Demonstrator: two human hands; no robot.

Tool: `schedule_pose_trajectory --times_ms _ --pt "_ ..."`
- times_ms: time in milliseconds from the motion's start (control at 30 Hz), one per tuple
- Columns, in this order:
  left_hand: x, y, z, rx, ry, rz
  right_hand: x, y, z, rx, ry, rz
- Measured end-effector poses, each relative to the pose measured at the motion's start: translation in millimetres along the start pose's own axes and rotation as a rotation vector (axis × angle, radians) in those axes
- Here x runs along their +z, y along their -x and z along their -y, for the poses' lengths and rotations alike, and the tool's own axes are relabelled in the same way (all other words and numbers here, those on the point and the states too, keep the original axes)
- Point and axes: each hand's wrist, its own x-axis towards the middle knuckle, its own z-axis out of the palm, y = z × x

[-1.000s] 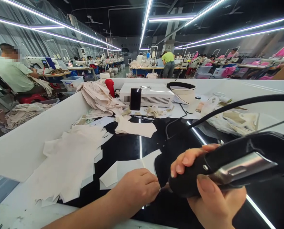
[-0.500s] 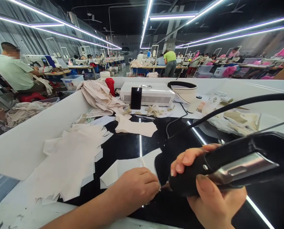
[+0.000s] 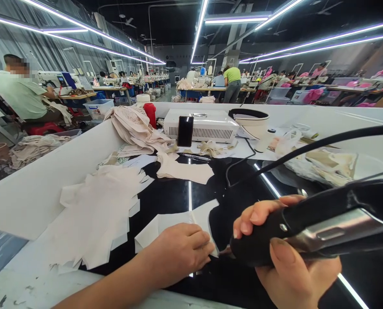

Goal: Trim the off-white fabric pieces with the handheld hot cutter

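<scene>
My left hand (image 3: 181, 253) is closed at the near right edge of a pale fabric piece (image 3: 165, 225), its fingertips curled over the cloth. My right hand (image 3: 291, 262) grips a black corded handheld tool (image 3: 307, 227) with a silver plate on its side. A thin tip (image 3: 226, 252) juts from the tool's left end, close to the fabric's curved edge. I cannot tell whether it touches the cloth. Under the fabric lies a glossy black work surface (image 3: 165, 197). A thick black cable (image 3: 326, 141) arcs above the tool.
Stacked pale cut pieces (image 3: 91, 214) lie on the left. More pieces (image 3: 185, 170) sit ahead, below a propped phone (image 3: 185, 131) and a vented white box (image 3: 211, 124). A plastic bag of scraps (image 3: 323, 163) is at the right. White walls enclose the table; people sit or stand beyond.
My right hand and the tool have shifted slightly right. The left hand stays at the fabric edge, its fingers slightly repositioned. The whole view has moved a little.
</scene>
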Motion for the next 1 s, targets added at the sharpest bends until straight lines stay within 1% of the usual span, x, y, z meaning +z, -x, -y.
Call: schedule_pose_trajectory --times_ms 267,433,533,667,900,1000 --pt "1.8 0.7 -0.9 0.021 -0.065 0.010 -1.7 0.3 -2.0 -0.015 -0.023 0.015" --pt "-0.3 0.8 -0.7 0.043 -0.086 0.006 -1.8 -0.8 0.0 -0.013 -0.028 0.016" --pt "-1.7 0.6 -0.6 0.037 -0.073 0.025 -2.0 -0.6 1.1 -0.010 -0.029 0.012" --pt "-2.4 0.0 0.3 0.064 -0.093 0.048 -3.6 0.1 0.9 0.000 -0.019 0.001" --pt "-4.0 -0.8 0.4 0.070 -0.034 -0.001 -2.3 -1.6 2.0 -0.005 -0.008 -0.019" --pt "-3.9 -0.8 0.5 0.083 -0.043 0.010 0.4 -2.9 3.5 0.000 -0.014 -0.045"
